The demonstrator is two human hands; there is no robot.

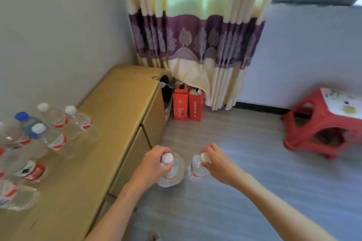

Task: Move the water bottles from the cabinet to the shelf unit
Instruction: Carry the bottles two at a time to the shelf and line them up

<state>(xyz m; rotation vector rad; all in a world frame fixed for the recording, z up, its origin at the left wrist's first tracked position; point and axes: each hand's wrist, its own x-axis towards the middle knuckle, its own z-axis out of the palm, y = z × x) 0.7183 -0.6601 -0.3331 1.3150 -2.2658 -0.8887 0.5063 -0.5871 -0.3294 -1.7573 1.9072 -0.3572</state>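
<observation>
Left hand: fingers clamped round left bottle neck.
Right hand: pinching right bottle cap.
Risk: cap-only pinch may slip, dropping it on the floor.

Both forearms reach up from the bottom edge toward frame centre. The left hand curls its fingers around a bottle neck; the right hand pinches a cap.

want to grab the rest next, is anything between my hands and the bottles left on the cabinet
Nothing visible blocks them. The left hand and right hand each grip a bottle by its neck, out in front of the cabinet. The remaining bottles stand in the open on its top, and no object lies between; both hands are full, though.
</observation>
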